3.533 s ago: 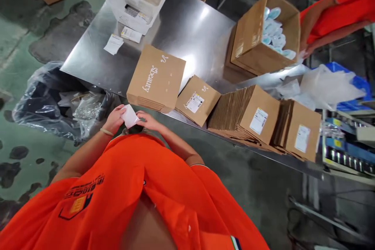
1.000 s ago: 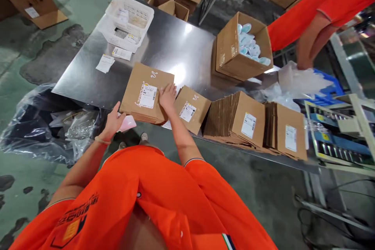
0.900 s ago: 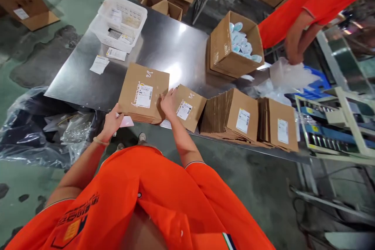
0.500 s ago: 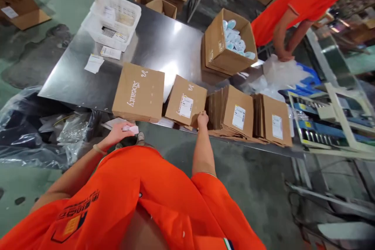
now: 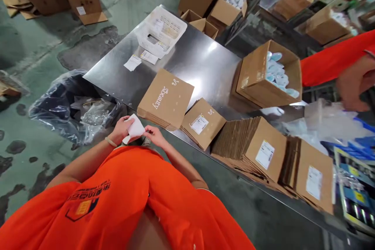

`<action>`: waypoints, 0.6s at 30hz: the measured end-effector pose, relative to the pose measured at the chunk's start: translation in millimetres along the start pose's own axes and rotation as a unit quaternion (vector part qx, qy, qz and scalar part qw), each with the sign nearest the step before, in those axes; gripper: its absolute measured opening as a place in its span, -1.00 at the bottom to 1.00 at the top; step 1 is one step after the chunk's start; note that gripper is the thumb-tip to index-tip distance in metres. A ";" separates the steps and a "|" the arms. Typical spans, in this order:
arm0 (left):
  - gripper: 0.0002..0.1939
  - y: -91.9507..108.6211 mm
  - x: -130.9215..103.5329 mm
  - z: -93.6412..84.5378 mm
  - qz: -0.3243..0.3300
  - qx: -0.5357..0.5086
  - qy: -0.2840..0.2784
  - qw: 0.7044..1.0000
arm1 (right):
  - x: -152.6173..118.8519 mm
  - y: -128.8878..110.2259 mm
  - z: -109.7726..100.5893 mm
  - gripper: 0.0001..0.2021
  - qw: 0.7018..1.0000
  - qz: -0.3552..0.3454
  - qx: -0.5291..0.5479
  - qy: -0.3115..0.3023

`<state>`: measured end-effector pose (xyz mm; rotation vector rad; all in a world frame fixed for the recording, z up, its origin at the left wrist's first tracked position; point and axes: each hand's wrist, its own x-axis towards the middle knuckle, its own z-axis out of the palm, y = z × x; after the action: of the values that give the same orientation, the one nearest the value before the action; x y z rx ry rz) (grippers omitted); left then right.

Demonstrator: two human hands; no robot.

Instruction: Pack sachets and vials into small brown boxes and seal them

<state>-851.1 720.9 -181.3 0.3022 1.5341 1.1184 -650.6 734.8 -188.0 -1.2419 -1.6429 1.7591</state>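
My left hand (image 5: 120, 129) is closed around white label sheets (image 5: 136, 126), held in front of the table's near edge. My right hand (image 5: 156, 136) has its fingers pinched at the right corner of these sheets. Just beyond the hands lies a stack of flat cardboard cartons (image 5: 165, 95) with white lettering on top. To its right, a smaller carton stack (image 5: 204, 123) carries a white label on its top face. Further right, folded cartons (image 5: 265, 148) lean in a row, the front one labelled, and another labelled carton bundle (image 5: 313, 172) stands beside them.
On the metal table (image 5: 202, 56) are a white plastic basket (image 5: 172, 27), loose label stacks (image 5: 133, 62) and an open box (image 5: 254, 78) of pale blue-white items. A plastic-lined bin (image 5: 52, 105) stands at the left. A co-worker's orange sleeve (image 5: 328, 58) shows at the right.
My right hand has left the small labelled carton stack and come left to the label sheets in my left hand. The view has swung left.
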 end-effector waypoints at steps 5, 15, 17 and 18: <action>0.01 -7.4 -4.7 -3.1 -0.001 -0.017 -0.084 0.996 | 28.5 -11.7 4.3 -0.75 0.989 0.014 0.047 0.139; -0.32 10.1 7.9 19.0 0.104 0.128 -0.181 0.969 | 29.2 -26.9 -26.2 -0.79 0.991 0.010 0.056 0.123; -0.41 11.4 8.9 25.9 0.126 0.170 -0.177 0.961 | 28.1 -25.1 -30.0 -0.79 0.988 0.009 0.067 0.139; -0.44 12.1 9.2 28.9 0.137 0.190 -0.179 0.955 | 27.0 -23.0 -30.4 -0.80 0.986 0.005 0.072 0.152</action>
<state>-833.3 747.4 -174.6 0.9543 1.3949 0.9070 -645.1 778.2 -171.7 -1.3729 -1.3172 1.5701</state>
